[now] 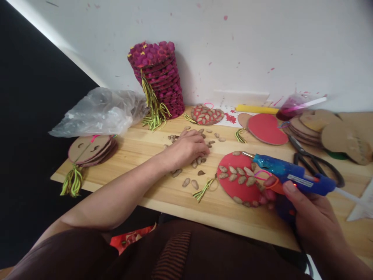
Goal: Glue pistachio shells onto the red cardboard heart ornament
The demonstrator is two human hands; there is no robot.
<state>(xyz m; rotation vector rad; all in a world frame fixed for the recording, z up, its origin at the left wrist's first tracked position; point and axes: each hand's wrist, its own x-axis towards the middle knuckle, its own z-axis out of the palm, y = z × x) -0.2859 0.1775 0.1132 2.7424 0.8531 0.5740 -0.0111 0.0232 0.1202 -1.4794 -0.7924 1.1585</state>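
My right hand grips a blue glue gun, its metal nozzle over the top edge of a red heart-shaped card partly covered with seeds. My left hand rests palm down on a scatter of loose seeds on the wooden table, fingers curled over them; what they pinch is hidden. A yellow-green tassel hangs from the red card's left tip.
A tall stack of magenta decorated pieces stands against the wall beside a crumpled plastic bag. Cardboard hearts lie at left, more cardboard at right. Black scissors, a finished seeded heart and a plain red heart lie beyond.
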